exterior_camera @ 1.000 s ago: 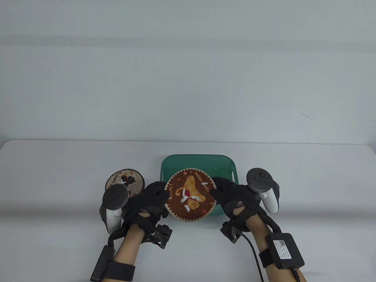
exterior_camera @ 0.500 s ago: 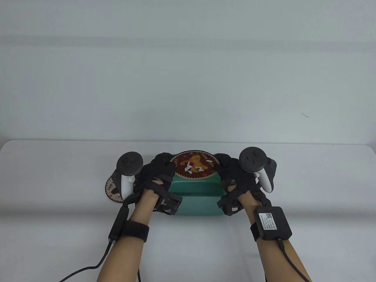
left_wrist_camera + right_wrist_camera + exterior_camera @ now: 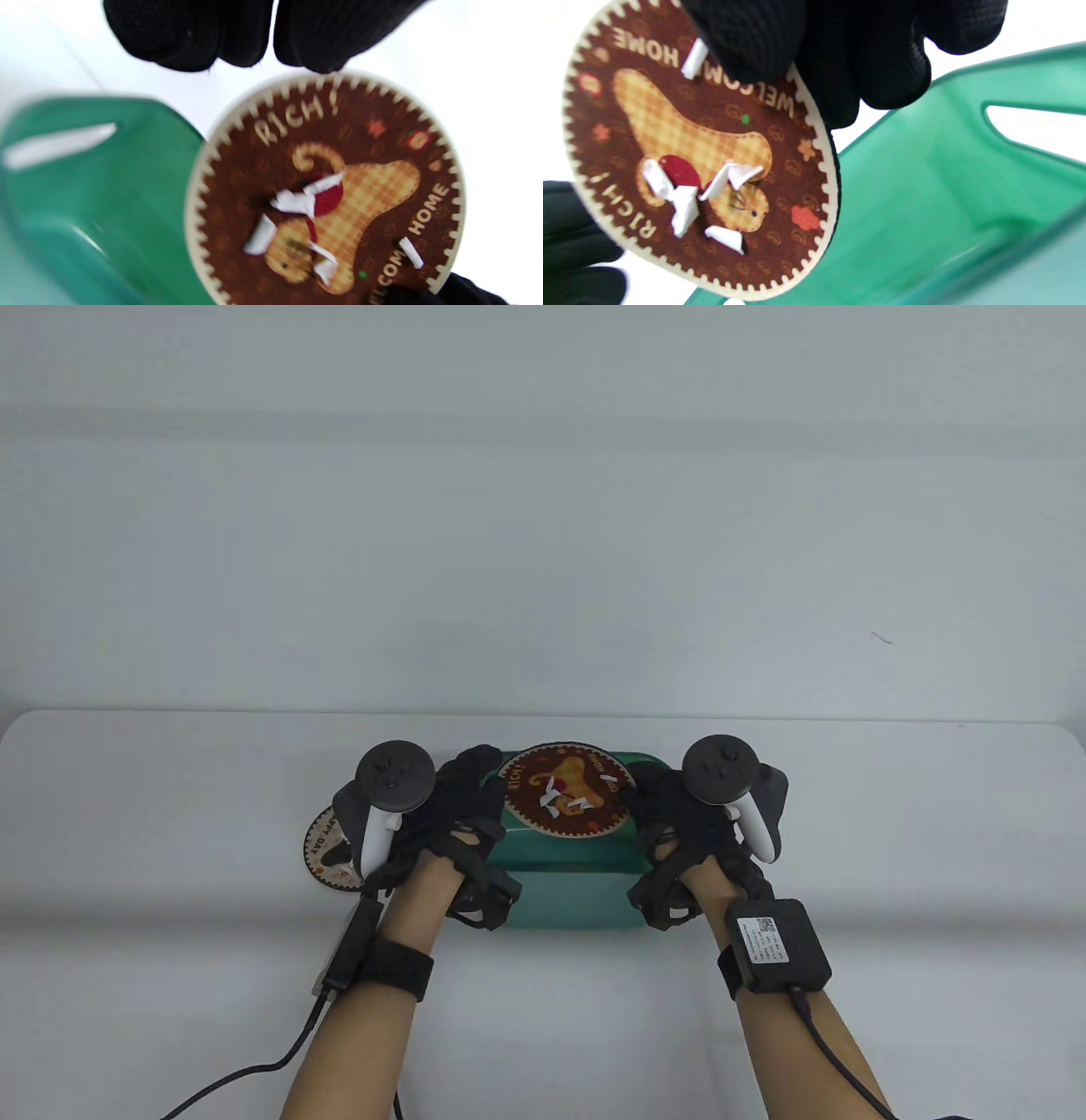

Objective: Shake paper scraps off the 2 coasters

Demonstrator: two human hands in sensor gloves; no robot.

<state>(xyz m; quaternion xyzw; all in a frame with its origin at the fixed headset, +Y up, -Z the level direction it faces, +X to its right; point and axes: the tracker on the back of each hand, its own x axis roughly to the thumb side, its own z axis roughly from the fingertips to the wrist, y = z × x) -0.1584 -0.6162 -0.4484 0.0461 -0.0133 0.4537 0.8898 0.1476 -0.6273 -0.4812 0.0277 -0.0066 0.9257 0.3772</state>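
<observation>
A round brown coaster (image 3: 567, 791) with a cartoon print is held up over the far part of the green bin (image 3: 560, 891). My left hand (image 3: 477, 780) grips its left rim and my right hand (image 3: 646, 791) pinches its right rim, thumb on the printed face. Several white paper scraps (image 3: 560, 799) lie on the coaster. The wrist views show the scraps (image 3: 292, 203) (image 3: 685, 199) near its middle, and my right hand's fingers (image 3: 814, 55) curled over the rim. A second coaster (image 3: 322, 848) lies flat on the table at the left, partly hidden by my left tracker.
The green bin (image 3: 106, 178) (image 3: 946, 178) has slot handles in its side walls and sits at mid-table. Cables trail from both wrists toward the near edge. The table's far edge runs just behind the bin.
Both hands carried the brown coaster from the bin's near side up to its far side. In the last half second it tipped slightly; the scraps stay on it.
</observation>
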